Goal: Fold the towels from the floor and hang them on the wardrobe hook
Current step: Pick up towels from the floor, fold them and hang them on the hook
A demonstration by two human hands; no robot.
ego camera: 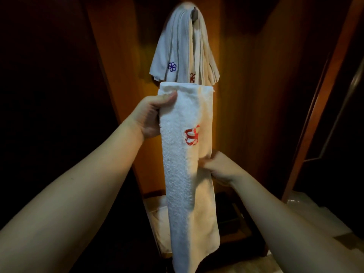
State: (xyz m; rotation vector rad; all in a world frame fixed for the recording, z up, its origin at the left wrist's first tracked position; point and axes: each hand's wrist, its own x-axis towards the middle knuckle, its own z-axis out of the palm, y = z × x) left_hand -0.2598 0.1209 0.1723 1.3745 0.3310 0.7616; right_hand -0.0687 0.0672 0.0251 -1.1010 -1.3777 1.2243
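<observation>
The person stands facing the open wardrobe [246, 95], both bare arms stretched forward. Between the hands hangs a white towel [183, 174], folded into a long narrow strip that drops from chest height down toward the bottom edge of view. A red embroidered flower [192, 136] sits on its front, partly creased into the fold.

The left hand [151, 117] grips the towel near its top left corner, thumb pressed over the front of the cloth and the fingers hidden behind it. The right hand [218, 168] holds the towel's right edge lower down, about midway along the strip, fingers curled round the edge and pinching it.

Just above the held towel's top edge, on the wardrobe's back panel, several more towels [181, 48] already hang bunched over a small metal hook [194, 9]. Their folded ends fan downward; one on the left carries a purple flower [172, 66], and another red one peeks out lower in the middle.

Low down behind the held towel, pale cloth [159, 211] lies in a heap on the wardrobe's bottom. At the far right lies something pale and shiny, too dim to make out.
</observation>
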